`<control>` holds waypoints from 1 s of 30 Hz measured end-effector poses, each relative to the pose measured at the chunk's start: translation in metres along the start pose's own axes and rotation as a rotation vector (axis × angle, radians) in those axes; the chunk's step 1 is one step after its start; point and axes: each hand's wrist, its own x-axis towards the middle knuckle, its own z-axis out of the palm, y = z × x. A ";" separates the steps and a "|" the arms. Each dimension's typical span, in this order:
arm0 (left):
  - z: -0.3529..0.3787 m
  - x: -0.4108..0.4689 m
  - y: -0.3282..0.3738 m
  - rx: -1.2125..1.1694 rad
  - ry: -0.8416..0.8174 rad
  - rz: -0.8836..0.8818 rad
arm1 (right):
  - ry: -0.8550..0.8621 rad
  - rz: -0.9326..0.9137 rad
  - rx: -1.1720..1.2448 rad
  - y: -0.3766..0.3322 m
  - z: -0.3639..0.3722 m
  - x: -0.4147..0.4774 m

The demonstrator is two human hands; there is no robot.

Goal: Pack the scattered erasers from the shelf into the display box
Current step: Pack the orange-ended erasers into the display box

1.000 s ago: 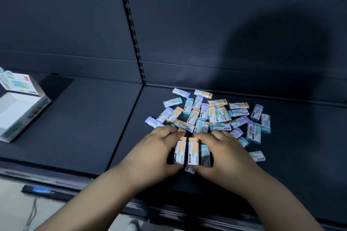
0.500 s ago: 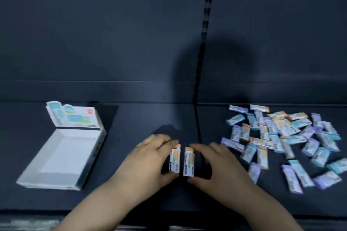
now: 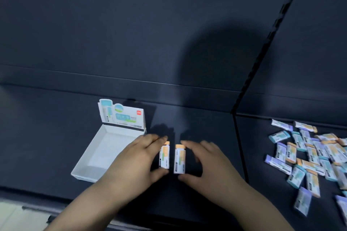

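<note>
My left hand (image 3: 139,157) grips an orange-capped eraser (image 3: 164,156) between fingers and thumb. My right hand (image 3: 206,165) grips a second orange-capped eraser (image 3: 179,159) the same way. The two erasers stand side by side just above the dark shelf, right of the display box (image 3: 90,163). The white box lies open, its inside bare, with a printed header card (image 3: 122,115) standing at its back. A pile of scattered erasers (image 3: 315,155) in blue, purple and orange wrappers lies at the far right.
A vertical slotted upright (image 3: 266,43) and a seam (image 3: 240,148) divide the dark shelf into two bays. The shelf's front edge (image 3: 131,225) runs below my forearms. A dark back panel rises behind.
Both hands carried the held erasers leftward away from the pile, across the seam, to a spot beside the box. The view swung left with them.
</note>
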 end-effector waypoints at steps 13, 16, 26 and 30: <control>-0.048 -0.022 -0.124 0.018 0.020 -0.062 | 0.049 -0.008 -0.047 -0.094 0.051 0.071; -0.050 -0.018 -0.144 0.024 -0.023 -0.022 | 0.021 0.016 -0.075 -0.115 0.065 0.086; -0.043 -0.003 -0.156 -0.026 -0.295 0.007 | -0.107 0.186 -0.197 -0.131 0.104 0.114; -0.038 -0.001 -0.155 -0.005 -0.315 0.000 | -0.091 0.308 -0.188 -0.129 0.105 0.115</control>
